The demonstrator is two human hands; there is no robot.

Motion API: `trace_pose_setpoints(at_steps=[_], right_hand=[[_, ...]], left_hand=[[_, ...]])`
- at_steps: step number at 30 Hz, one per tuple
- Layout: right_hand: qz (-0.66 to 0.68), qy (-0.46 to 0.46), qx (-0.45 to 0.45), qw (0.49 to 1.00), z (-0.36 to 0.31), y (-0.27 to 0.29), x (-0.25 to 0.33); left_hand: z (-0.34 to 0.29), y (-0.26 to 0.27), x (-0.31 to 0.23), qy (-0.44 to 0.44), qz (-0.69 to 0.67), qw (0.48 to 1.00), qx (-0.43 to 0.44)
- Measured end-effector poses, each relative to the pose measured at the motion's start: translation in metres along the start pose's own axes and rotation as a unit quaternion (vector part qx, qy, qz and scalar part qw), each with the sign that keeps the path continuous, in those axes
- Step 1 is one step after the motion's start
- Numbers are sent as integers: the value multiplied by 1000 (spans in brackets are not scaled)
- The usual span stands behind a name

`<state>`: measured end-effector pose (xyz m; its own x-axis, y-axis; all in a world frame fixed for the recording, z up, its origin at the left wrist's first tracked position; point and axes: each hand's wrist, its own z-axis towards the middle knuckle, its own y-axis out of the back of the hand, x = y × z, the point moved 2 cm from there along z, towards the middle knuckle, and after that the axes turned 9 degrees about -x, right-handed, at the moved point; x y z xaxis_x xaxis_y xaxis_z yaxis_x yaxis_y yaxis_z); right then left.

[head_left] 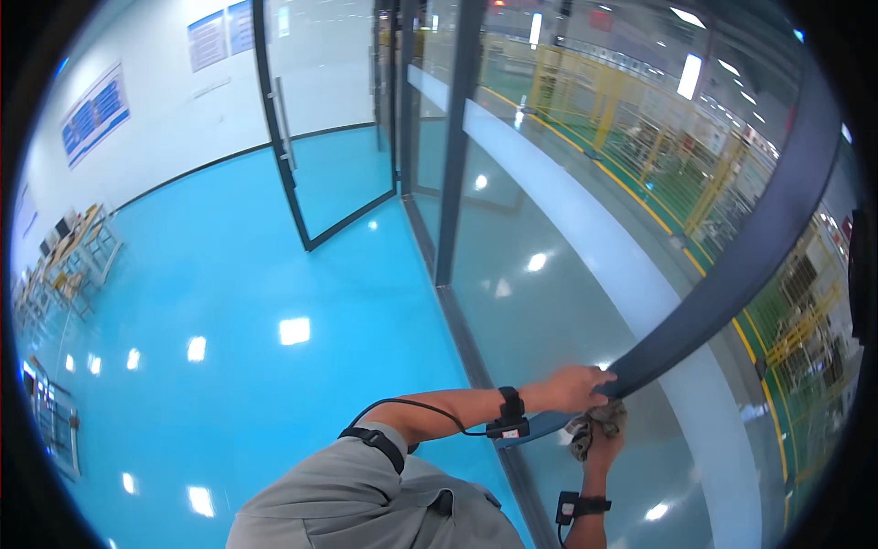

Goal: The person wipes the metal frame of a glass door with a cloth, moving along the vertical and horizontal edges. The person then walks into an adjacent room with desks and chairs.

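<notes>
Hands, two, both mine, raised to the dark frame bar [722, 293] of a glass partition.

Left hand [576, 386]: fingers curled down over the lower end of the frame bar, closed around its edge as far as I can see; it grips or steadies against the bar and holds nothing loose. A black strap with a small unit sits on that wrist, and a cable runs back along the forearm to a band at the elbow.

Right hand [605, 441]: coming up from below, closed on a crumpled cleaning cloth [594, 425], mottled brown and pale. The cloth is bunched in the fist and pressed against the glass panel [567, 302] just below the left hand, touching or very nearly touching the foot of the bar. A black strap is on this wrist too.

Step in hand, as I judge it: wiping the spot where the bar meets the glass, the left hand bracing while the right rubs.

Next move, as I judge it: I need firm, even pressure through the cloth and a steady left-hand brace, keeping the cloth flat enough to reach the seam between bar and pane, and shifting both hands along the bar together.

Surroundings: a glossy turquoise floor [229, 302] with ceiling lights mirrored in it; an open glass door [329, 156] in a dark frame farther off; yellow safety fencing [677, 156] visible through the glass; blue wall posters [96, 110] on the white wall to the left; my grey sleeve at the lower edge.
</notes>
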<state>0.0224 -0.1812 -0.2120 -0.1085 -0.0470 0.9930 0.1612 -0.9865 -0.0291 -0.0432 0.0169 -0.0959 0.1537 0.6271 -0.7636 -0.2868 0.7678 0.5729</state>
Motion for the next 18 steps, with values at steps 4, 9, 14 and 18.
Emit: trace_pose_setpoints(at_steps=[4,9,14,18], right_hand=[[62,-32,19,997,-22,-15,55],[-233,291,60,926,-22,-17,106],[-111,187,57,974,13,3,66],[35,147,133,980,-39,-56,177]], left_hand=[[-23,8,6,-13,-3,1000,-16],[-39,21,-23,-53,-174,983,-2],[-44,33,-48,-69,-201,976,-44],[-53,45,-50,-46,-258,963,-68]])
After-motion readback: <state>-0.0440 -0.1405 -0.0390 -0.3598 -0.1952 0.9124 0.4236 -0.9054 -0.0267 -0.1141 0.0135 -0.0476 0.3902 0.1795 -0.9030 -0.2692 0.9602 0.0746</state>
